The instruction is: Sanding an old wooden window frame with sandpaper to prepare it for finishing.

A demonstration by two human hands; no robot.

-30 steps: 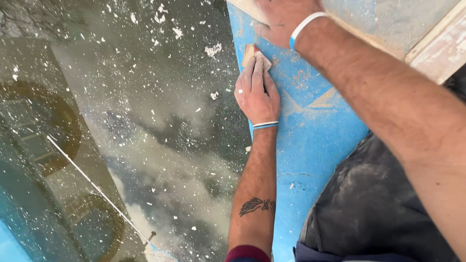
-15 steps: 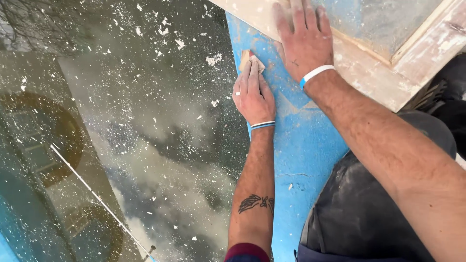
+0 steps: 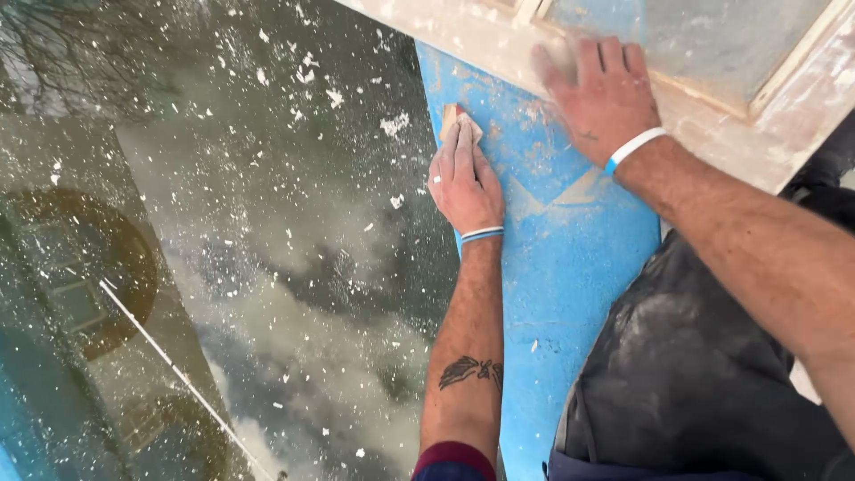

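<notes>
Pressing sandpaper (image 3: 460,120) under left hand (image 3: 465,183) fingertips, on blue board (image 3: 570,258)

Bare blue board (image 3: 570,294) open below the hands; pale sanded frame (image 3: 712,116) bars the top; dark-trousered knee (image 3: 695,374) crowds the right

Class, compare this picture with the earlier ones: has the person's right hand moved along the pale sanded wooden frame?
Cannot tell. The right hand lies flat on the pale wooden frame in every picture; the camera tilted, so both shifted together in view.
</notes>
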